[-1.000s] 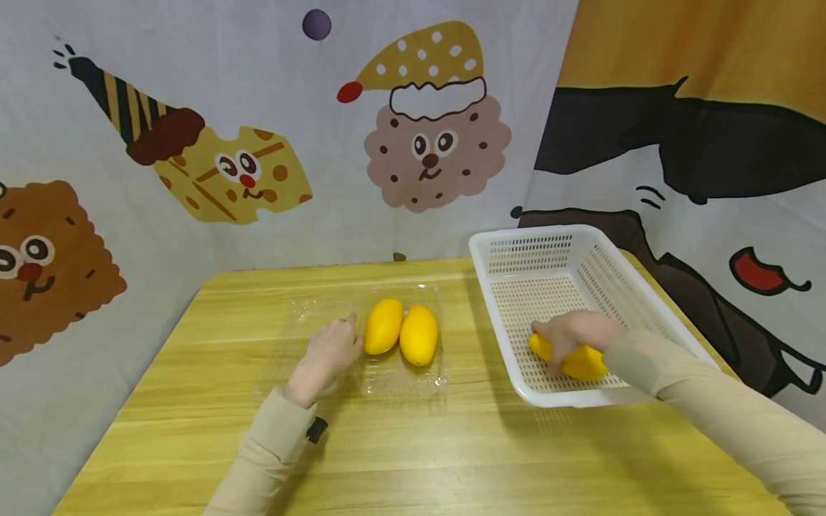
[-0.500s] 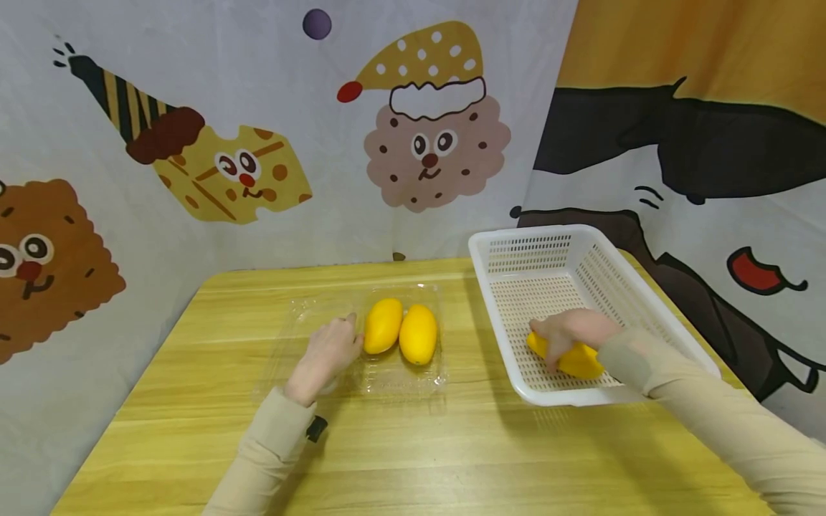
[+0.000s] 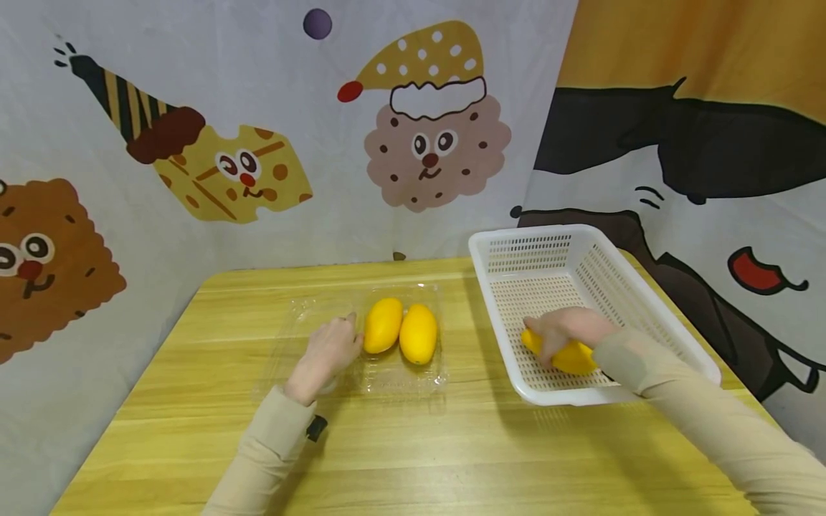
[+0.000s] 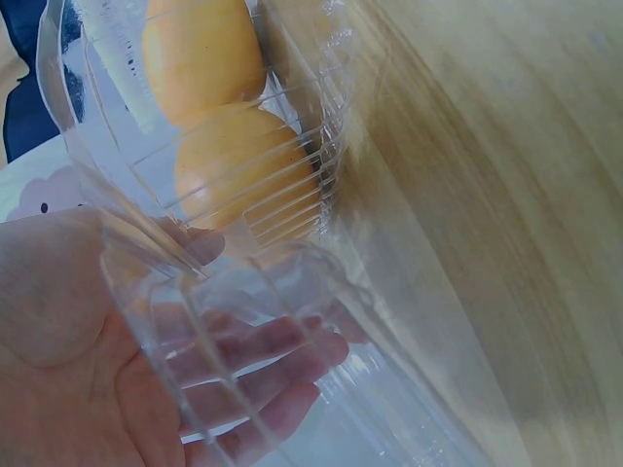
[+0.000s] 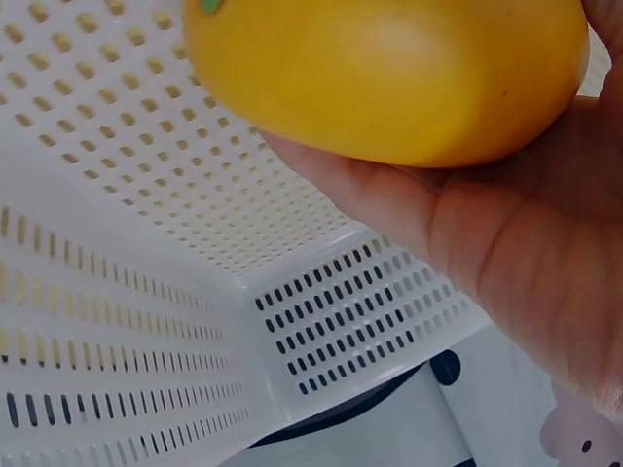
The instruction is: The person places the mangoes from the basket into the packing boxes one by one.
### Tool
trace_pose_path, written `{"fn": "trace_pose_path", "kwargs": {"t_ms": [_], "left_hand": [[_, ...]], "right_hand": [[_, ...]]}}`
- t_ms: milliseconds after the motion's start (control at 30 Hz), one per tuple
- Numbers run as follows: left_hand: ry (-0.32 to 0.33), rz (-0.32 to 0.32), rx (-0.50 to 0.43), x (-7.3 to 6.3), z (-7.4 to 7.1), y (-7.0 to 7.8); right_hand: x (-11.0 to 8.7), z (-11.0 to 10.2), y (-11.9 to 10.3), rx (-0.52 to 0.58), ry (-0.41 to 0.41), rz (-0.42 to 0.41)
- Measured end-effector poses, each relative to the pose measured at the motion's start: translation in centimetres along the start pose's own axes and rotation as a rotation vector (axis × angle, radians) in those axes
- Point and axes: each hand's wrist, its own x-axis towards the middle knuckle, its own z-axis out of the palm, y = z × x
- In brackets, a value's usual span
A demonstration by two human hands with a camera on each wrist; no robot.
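In the head view my right hand [image 3: 571, 331] reaches into a white perforated basket [image 3: 480, 279] and grips a yellow mango [image 3: 573, 358] low over its floor. The right wrist view shows that mango [image 5: 389, 78] resting against curled fingers, a green stem spot at one end. At the left, my left hand [image 3: 329, 352] holds a clear plastic clamshell box [image 3: 400, 380] by its middle fold, the thumb and the other fingers on different sides of the plastic. Two more mangoes, one left [image 3: 383, 326] and one right [image 3: 418, 335], lie side by side in the box's right half.
Both containers stand on a wood-grain table [image 3: 413, 459]. Behind it hangs a curtain [image 3: 258, 43] printed with cartoon food faces. A small black device [image 3: 316, 428] sits at the left wrist.
My right hand has shifted slightly left inside the basket, and the gripped mango has moved with it. The left hand, clamshell box and its two mangoes have stayed put.
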Motion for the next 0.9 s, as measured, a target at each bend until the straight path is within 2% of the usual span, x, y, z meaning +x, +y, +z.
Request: {"fn": "trace_pose_path", "kwargs": {"t_ms": [300,567,700,900], "left_hand": [[0.007,-0.007,0.009,0.1,-0.1,0.0],[0.011,-0.005,0.007,0.0,-0.1,0.1],[0.008,-0.011,0.008,0.0,-0.2,0.1],[0.009,-0.007,0.005,0.0,-0.2,0.1]], "right_hand": [[0.1,-1.2,-0.2,0.049,0.055,-0.031],[-0.6,-3.3,-0.9,0.069,0.138,-0.14],[-1.3,-4.3,-1.7,0.093,0.198,-0.191],[-2.3,-5.5,-3.4,0.054,0.323,-0.256]]}}
